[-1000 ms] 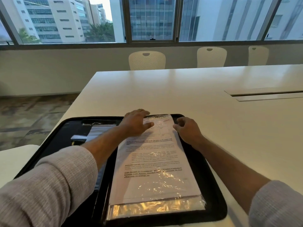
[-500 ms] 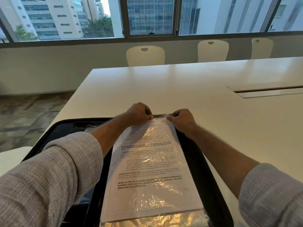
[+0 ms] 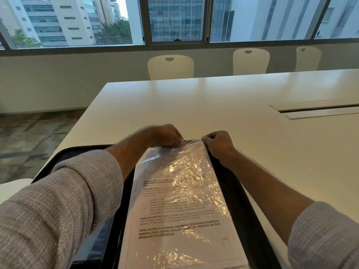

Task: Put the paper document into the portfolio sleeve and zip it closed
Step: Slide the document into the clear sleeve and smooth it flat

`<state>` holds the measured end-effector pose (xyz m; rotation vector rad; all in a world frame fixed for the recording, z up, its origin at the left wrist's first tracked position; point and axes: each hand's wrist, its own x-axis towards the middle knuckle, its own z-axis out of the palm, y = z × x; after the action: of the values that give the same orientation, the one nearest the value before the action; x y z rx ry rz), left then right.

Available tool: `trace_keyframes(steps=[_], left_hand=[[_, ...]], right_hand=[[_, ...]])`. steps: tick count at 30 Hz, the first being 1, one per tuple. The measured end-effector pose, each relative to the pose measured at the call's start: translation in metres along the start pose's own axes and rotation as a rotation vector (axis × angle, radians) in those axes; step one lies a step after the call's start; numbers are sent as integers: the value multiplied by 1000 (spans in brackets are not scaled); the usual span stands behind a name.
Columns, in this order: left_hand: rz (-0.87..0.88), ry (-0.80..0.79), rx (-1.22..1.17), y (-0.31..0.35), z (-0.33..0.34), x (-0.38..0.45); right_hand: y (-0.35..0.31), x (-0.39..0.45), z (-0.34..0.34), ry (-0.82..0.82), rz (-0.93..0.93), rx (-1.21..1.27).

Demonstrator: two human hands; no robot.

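Document point(image 3: 180, 216) in clear sleeve point(image 3: 191, 167), both hands point(image 3: 167, 135) point(image 3: 218, 143) seemingly pinching its top, white table point(image 3: 213, 105), windows point(image 3: 176, 18) beyond

A long white table point(image 3: 213, 105) filled the middle of the view, with a narrow recessed slot point(image 3: 318, 110) toward its right side. Three white perforated chairs point(image 3: 170, 67) stood along its far edge. Behind them ran a low pale wall under wide windows point(image 3: 176, 19) showing tall office buildings and green trees point(image 3: 114, 33). Patterned grey carpet point(image 3: 29, 136) lay at the left.
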<state>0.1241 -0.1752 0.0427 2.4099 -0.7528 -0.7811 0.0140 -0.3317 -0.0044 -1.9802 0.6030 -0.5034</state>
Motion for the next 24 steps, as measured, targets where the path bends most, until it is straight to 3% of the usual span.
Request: trace_keyframes(steps=[13,24], left_hand=[[-58,41,97,-3,1,12],[-134,-111,120,5,-6,15]], right_hand=[[-4,1,1,-66,76,36],[-4,8,8,-72,153,-17]])
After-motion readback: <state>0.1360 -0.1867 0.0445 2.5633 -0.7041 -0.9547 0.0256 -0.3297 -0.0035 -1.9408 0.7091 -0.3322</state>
